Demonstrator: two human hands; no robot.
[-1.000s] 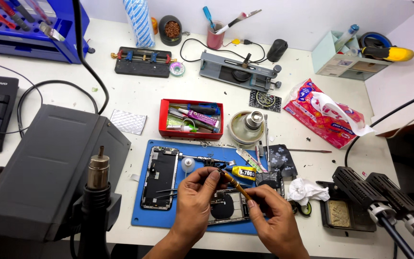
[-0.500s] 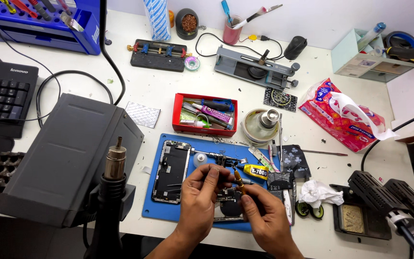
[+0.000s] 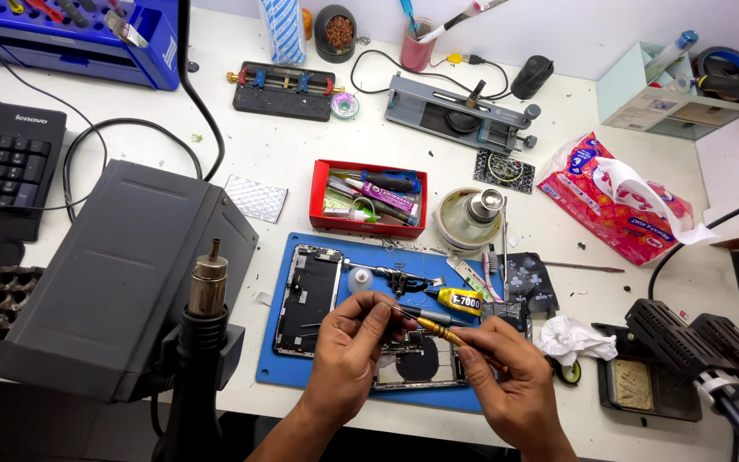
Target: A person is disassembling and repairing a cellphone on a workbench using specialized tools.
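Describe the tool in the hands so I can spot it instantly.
Find the blue mat at the table's front edge. Above the opened phone on it, the left hand and right hand hold a slim screwdriver; its yellow grip sets it apart.

Both hands cover much of the opened phone [image 3: 416, 364] beneath the grip; the yellow-handled screwdriver's [image 3: 438, 329] tip disappears behind the left hand's [image 3: 348, 355] fingertips. Beside the right hand [image 3: 511, 385], the sponge tray's [image 3: 643, 385] contents stay indistinct.

Yellow screwdriver [image 3: 440, 330] tilted over opened phone [image 3: 416, 359]
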